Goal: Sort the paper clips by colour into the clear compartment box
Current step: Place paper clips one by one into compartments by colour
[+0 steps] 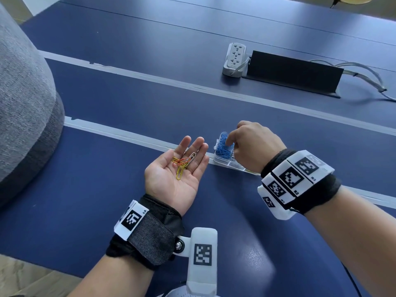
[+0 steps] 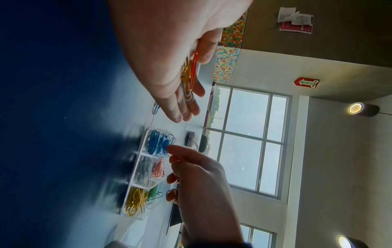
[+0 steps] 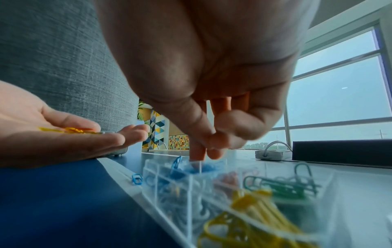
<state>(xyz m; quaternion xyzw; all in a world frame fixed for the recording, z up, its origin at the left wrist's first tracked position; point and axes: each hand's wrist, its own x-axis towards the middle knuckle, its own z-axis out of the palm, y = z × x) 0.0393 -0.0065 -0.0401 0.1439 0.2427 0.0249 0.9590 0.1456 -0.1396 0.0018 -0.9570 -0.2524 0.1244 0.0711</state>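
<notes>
My left hand [image 1: 169,183] lies palm up and flat just left of the clear compartment box [image 1: 233,166]. Several loose paper clips [image 1: 182,164], yellow, orange and white, rest on its palm. My right hand [image 1: 250,146] hovers over the box's far compartment, which is full of blue clips [image 1: 224,147]. Its fingers are curled, and thumb and forefinger [image 3: 201,153] meet, tips down in the blue heap. Other compartments hold yellow clips [image 2: 134,203], green clips [image 2: 153,194], orange clips [image 2: 158,169] and pale ones [image 2: 142,169]. One blue clip [image 3: 136,179] lies on the table beside the box.
The dark blue table [image 1: 107,179] is crossed by pale stripes. A white power strip [image 1: 234,58], a long black cable cover [image 1: 293,71] and grey cables [image 1: 368,73] sit at the back right. A grey fabric seat [image 1: 23,103] bulges over the table's left edge.
</notes>
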